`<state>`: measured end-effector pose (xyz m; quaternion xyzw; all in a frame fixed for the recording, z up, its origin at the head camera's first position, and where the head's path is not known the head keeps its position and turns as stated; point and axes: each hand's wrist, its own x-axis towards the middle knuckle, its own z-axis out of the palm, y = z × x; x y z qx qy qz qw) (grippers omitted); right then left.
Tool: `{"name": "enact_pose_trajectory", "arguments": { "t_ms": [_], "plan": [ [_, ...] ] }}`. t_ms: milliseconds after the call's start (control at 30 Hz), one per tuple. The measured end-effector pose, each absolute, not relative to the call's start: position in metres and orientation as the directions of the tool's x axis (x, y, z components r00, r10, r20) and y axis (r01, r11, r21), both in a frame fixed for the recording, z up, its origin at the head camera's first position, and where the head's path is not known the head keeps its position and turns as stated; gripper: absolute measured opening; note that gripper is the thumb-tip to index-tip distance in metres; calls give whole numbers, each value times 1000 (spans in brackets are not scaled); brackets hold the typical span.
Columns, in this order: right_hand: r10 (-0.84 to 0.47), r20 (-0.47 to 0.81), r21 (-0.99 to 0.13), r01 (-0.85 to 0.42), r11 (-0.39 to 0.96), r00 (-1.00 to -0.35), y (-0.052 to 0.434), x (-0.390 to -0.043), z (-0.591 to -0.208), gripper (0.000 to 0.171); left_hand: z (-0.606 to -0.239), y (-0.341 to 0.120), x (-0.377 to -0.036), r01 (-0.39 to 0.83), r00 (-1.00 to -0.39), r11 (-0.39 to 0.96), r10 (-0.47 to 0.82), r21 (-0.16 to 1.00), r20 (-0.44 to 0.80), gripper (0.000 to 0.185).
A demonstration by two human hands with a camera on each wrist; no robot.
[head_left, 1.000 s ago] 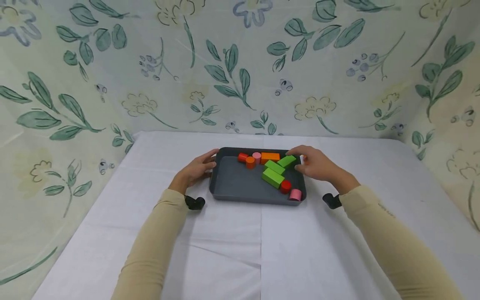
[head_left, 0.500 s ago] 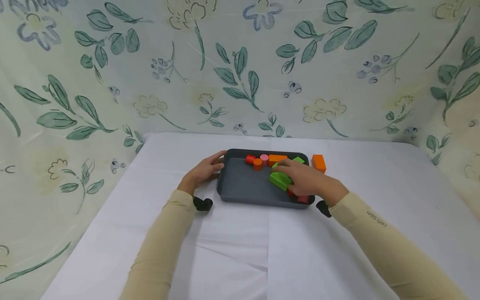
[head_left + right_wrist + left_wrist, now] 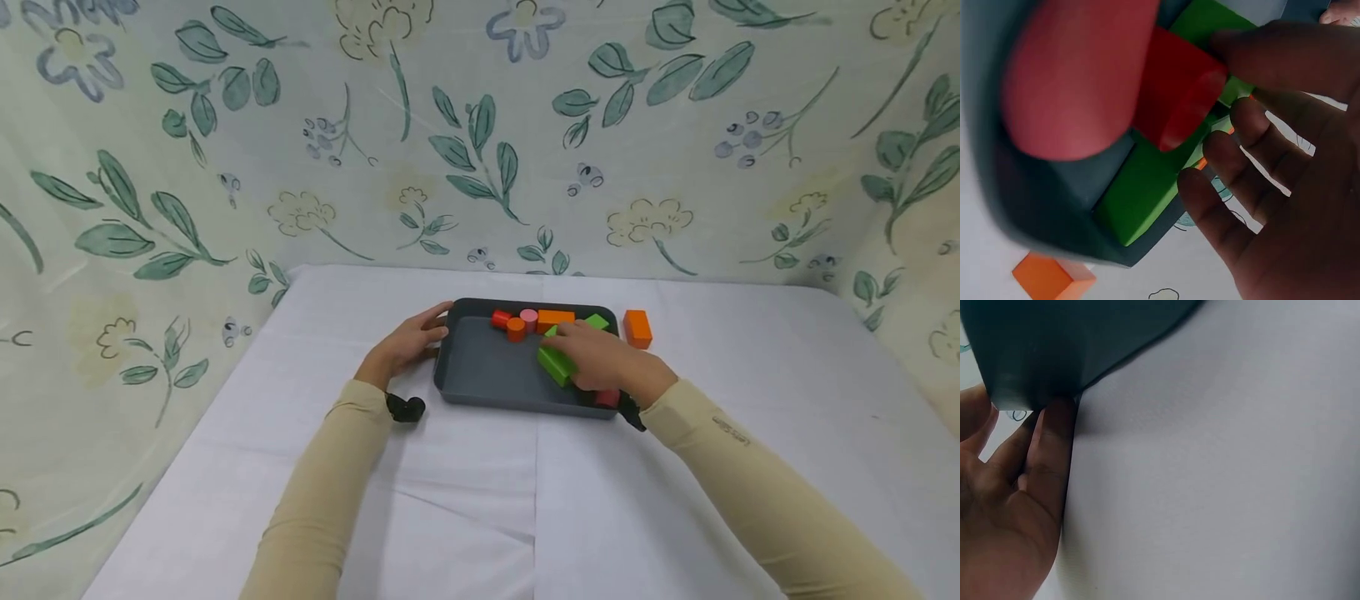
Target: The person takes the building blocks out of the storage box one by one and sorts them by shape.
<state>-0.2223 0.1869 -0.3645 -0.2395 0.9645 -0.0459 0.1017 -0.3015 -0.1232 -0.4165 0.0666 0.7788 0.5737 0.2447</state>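
A dark grey tray (image 3: 487,375) on the white-covered table holds several coloured blocks. My left hand (image 3: 405,346) is at its left side, its fairly straight fingers (image 3: 1050,437) touching the tray wall. My right hand (image 3: 607,358) reaches over the right half and pinches a light green block (image 3: 555,367) between thumb and fingers. In the right wrist view, the thumb tip is against a green block (image 3: 1210,19). A red cylinder (image 3: 1179,87) lies beside the fingertips, and another green block (image 3: 1141,187) is below it. A pink cylinder (image 3: 607,398) sits in the near right corner.
An orange block (image 3: 637,329) lies on the table just outside the tray's right edge. Along the tray's far side are a red cylinder (image 3: 501,318), an orange cylinder (image 3: 516,329), a pink cylinder (image 3: 528,319) and an orange block (image 3: 555,320). A floral cloth (image 3: 480,242) hangs behind.
An orange block, mostly hidden by the right hand a second ago, now shows on the table. The right hand has moved left over the green blocks, and the front one shifted slightly.
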Motion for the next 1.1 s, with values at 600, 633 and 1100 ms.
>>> {"name": "enact_pose_trajectory", "arguments": {
  "t_ms": [600, 633, 1100],
  "plan": [
    [-488, -175, -284, -430, 857, -855, 185, -228, -368, 63, -418, -123, -303, -188, -871, 324, 381, 927, -310, 58],
    [-487, -176, -299, -425, 855, -856, 185, -228, -368, 64, -419, -123, -303, -191, -870, 326, 381, 926, -314, 58],
    [-429, 35, -513, -385, 767, -902, 206, -211, -352, 63, -417, -123, -300, -174, -869, 323, 394, 930, -299, 58]
  ]
}}
